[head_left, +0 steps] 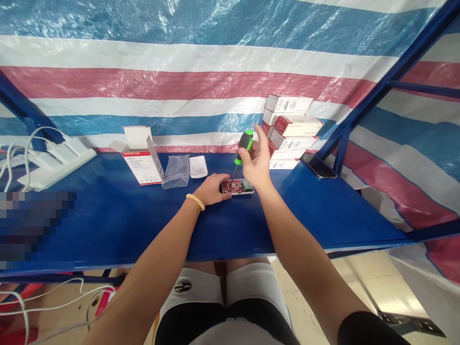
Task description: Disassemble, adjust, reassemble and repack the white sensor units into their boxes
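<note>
Green-and-black plastic made up the handle of the screwdriver, pinched by the right hand between thumb and fingers, one finger lifted off. Its shaft slanted down to the red circuit board below and slightly left of that grip; whether the tip sat in a screw, could not tell. Board lay in a white detector housing on the blue table, long axis running left to right. Left hand clamped the housing's left end, thumb on the near edge, fingers on the far edge; it was the nearer hand to the board. Beyond the left hand: white cover, clear plastic bag, detector box with flaps raised. Stacked cartons and a smartphone stood off right. Nothing seen blocking the shaft.
</note>
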`<state>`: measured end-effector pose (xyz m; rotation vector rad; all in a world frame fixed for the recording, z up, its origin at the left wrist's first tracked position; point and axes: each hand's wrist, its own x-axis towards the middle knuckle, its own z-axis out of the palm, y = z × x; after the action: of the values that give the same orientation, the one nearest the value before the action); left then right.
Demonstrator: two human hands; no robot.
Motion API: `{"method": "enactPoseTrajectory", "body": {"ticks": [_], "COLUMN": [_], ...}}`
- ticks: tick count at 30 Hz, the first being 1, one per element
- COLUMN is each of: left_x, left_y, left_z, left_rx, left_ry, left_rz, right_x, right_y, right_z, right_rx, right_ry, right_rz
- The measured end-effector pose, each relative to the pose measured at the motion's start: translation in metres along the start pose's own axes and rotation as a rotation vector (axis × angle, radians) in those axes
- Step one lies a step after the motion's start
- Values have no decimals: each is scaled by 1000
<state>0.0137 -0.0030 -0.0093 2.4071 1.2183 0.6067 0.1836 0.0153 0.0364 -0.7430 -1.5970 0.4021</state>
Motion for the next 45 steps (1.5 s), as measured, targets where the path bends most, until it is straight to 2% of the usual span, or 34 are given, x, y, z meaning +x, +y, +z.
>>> {"method": "enactPoseTrajectory", "body": {"ticks": [3,5,8,11,16,19,21,26,28,32,34,39,45], "left_x": [0,-1,-2,-2,-1,-1,-1,-1,-1,-1,-2,-2,-1], "left_y": [-1,-1,-1,0,-1,-2,-1,0,0,-1,-1,1,3], "left_z": [0,0,-1,-1,0,0,0,0,0,1,1,0,-2], "left_rx": [-14,-34,-81,-115,-108,-109,-108,-88,-82,-85,-80,-73,-52], "left_ry": [6,4,-18,-37,-41,-42,-41,-36,-37,-40,-38,-45,-43], "left_rz": [3,10,20,14,2,23,31,38,35,25,27,37,49], "right_x": [0,-1,-1,-2,-3,-3,-2,1,2,5,5,3,4], "right_y": [-6,-8,-7,-4,-5,-7,-7,0,2,2,1,0,-3], "right_z": [1,2,3,4,2,2,2,0,-3,-5,-4,-2,-7], "right_rx": [43,4,-137,-192,17,42,-1,-120,-81,73,69,-65,123], "right_ry": [-15,-1,122,204,-10,-33,22,265,236,72,70,217,80], "right_rz": [26,-12,-90,-90,24,18,-5,-55,-49,-11,-5,-36,16]}}
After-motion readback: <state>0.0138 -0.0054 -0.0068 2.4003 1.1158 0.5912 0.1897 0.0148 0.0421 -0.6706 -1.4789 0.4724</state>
